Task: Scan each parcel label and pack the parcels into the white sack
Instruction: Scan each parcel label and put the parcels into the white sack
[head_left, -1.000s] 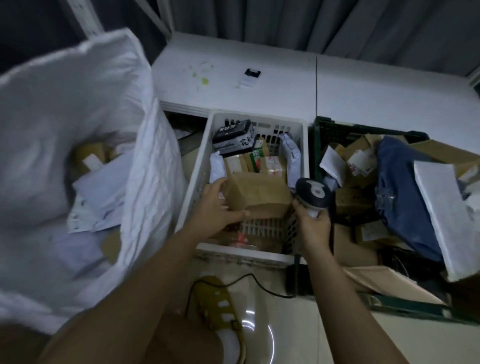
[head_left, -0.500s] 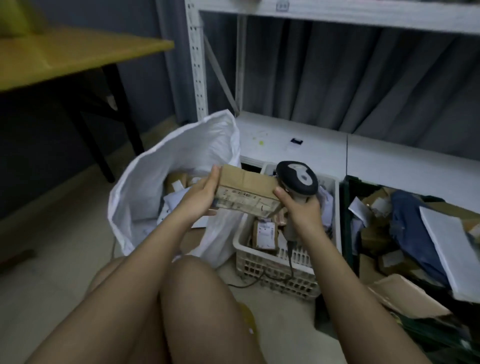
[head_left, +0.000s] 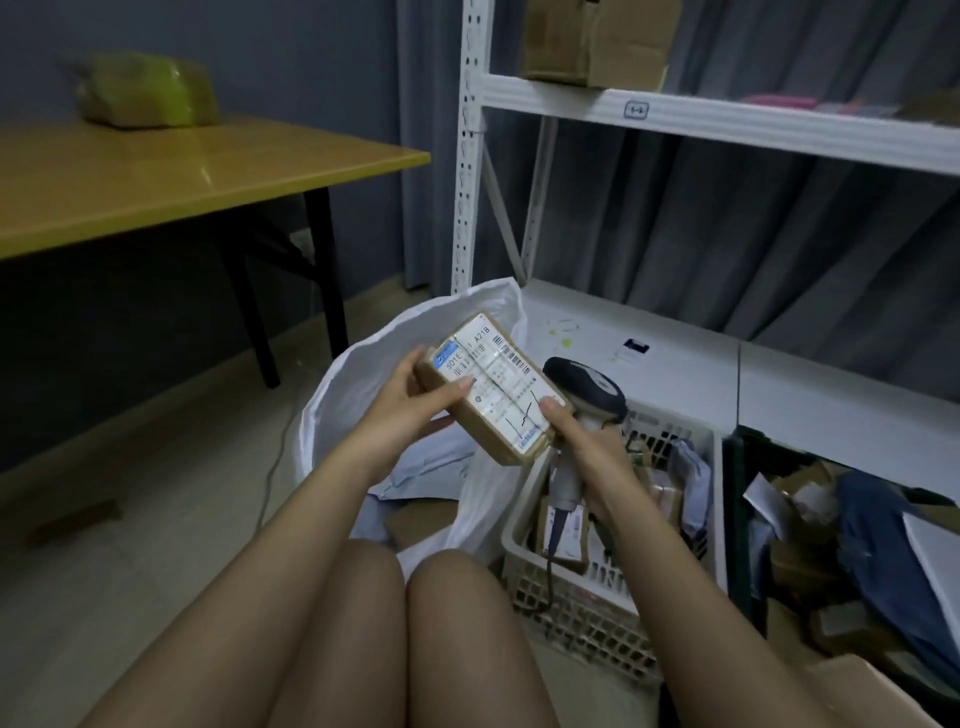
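Grey curtain, rectangular cardboard parcel (head_left: 488, 387), glossy label (head_left: 493, 384)

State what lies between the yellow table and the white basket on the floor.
In the head view, the open white sack sits between the yellow table and the white basket.

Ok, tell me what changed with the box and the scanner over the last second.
The left hand lifted the brown box out of the white basket and turned it label up over the white sack. The right hand came up with the scanner, and its thumb now rests on the label. Each hand kept its grip; the basket and sack stayed put.
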